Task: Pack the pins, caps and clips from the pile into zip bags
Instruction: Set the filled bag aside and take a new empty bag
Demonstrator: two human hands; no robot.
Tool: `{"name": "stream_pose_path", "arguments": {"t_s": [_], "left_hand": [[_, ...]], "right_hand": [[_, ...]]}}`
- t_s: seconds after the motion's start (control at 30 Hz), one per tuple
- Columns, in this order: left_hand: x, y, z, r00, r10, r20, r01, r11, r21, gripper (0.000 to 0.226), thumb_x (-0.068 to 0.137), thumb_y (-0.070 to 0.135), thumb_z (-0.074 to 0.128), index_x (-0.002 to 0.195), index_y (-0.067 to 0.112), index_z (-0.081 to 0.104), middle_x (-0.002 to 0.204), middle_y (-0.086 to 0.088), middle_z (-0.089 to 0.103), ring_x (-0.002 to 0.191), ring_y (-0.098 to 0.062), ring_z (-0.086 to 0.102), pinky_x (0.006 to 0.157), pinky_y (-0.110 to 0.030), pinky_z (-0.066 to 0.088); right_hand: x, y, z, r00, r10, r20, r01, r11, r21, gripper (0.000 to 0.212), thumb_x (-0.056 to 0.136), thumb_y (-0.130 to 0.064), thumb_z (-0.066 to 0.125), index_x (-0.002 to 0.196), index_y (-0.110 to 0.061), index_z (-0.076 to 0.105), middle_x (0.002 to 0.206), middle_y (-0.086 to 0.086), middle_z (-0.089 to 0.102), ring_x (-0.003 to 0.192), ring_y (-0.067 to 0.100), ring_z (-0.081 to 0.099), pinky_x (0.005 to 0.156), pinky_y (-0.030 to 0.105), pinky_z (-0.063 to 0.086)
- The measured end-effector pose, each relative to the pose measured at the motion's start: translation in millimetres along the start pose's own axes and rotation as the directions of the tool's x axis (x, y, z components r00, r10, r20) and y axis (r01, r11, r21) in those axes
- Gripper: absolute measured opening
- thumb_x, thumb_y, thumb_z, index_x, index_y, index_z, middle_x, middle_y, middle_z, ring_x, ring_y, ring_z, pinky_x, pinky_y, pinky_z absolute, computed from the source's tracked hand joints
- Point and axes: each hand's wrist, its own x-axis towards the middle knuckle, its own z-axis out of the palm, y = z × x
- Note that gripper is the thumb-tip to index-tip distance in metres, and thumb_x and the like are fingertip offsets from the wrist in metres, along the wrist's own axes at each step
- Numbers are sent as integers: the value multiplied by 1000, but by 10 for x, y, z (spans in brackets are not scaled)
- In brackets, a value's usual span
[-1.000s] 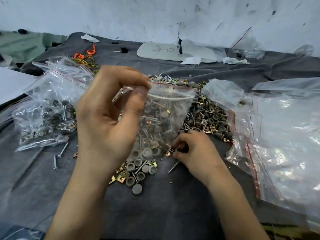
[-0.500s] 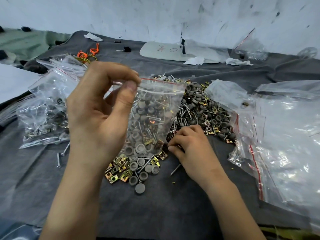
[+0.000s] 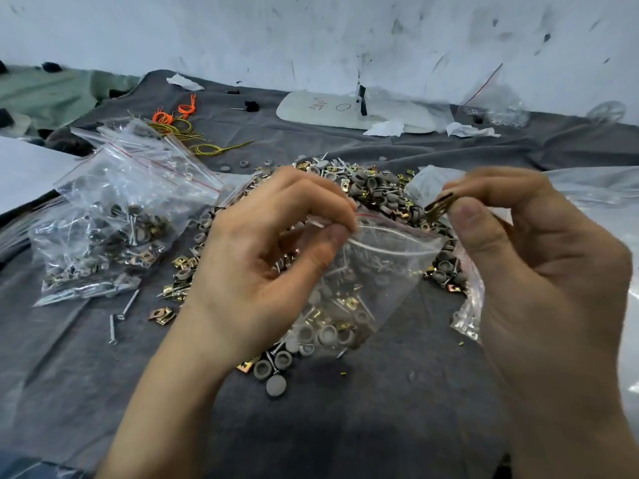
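Risen off the heap of grey caps, pins and brass clips [image 3: 377,191], right hand [image 3: 539,271] pinching a brass clip [image 3: 439,205]; left hand [image 3: 256,257] pinching rim of clear plastic zip bag [image 3: 373,271] above heap; dark grey cloth [image 3: 345,426] beneath, scuffed white wall [image 3: 311,36] behind.

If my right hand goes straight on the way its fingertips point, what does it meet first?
Probably the open mouth of the zip bag pinched by the left hand: the right hand, pinching brass clips, points left at it. Depth is hard to judge.
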Motion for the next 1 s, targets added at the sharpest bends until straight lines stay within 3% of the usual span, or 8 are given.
{"name": "stream_pose_path", "arguments": {"t_s": [0.1,0.3,0.47,0.57,0.63,0.83,0.9,1.0], "left_hand": [[12,52,24,999,46,18,-46,999,-3,13,94,14,54,90,23,62,106,-1,63,102,-19,64,78,-33,54],[-2,76,93,997,81,7,-81,996,-47,12,95,12,54,93,16,65,109,-3,62,103,-24,64,77,-44,56],[20,44,109,996,87,-4,-86,996,35,11,95,13,54,96,21,60,107,-2,62,103,-16,63,81,-32,53],[25,8,115,997,67,-41,-66,998,13,12,95,13,54,95,25,59,106,-1,62,103,-17,64,83,-33,53],[23,-11,117,997,43,-59,-43,999,12,14,95,15,55,91,26,62,108,1,62,104,-19,64,83,-31,54],[6,-87,92,996,-71,-48,69,996,-56,14,94,24,59,92,36,65,96,14,65,96,-15,65,82,-30,53],[-2,-120,87,995,-90,-29,88,994,-70,17,93,25,61,104,37,63,88,19,62,88,-9,62,79,-25,50],[-10,-171,87,994,-107,-17,105,991,-87,45,89,20,66,128,41,57,82,11,59,80,-6,61,76,-18,47]], "right_hand": [[6,14,-15,1000,-17,14,17,1000,-9,3,91,-24,61,93,-26,63,97,-4,63,97,14,61,83,27,46],[22,11,-79,990,-15,137,36,987,-156,5,88,-26,64,92,-27,66,96,-9,64,97,17,61,83,26,45],[41,-8,-176,966,85,245,-28,973,-227,18,81,-39,69,97,-31,72,103,-13,66,104,11,62,83,24,49],[51,0,-237,933,223,284,-172,966,-193,32,67,-49,79,97,-39,72,93,-15,71,88,9,68,74,25,56],[41,45,-256,908,302,291,-257,949,-182,30,61,-49,72,89,-38,72,80,-13,72,74,8,69,70,28,57],[36,120,-315,931,269,247,-253,963,-96,18,66,-39,70,81,-30,75,66,-1,70,58,11,65,59,18,54],[43,144,-331,933,271,235,-261,963,-72,17,65,-38,71,80,-31,75,66,0,71,56,11,65,59,16,53],[50,193,-350,926,305,224,-306,952,-31,19,61,-37,74,78,-28,76,65,0,70,55,11,64,59,16,53]]}}
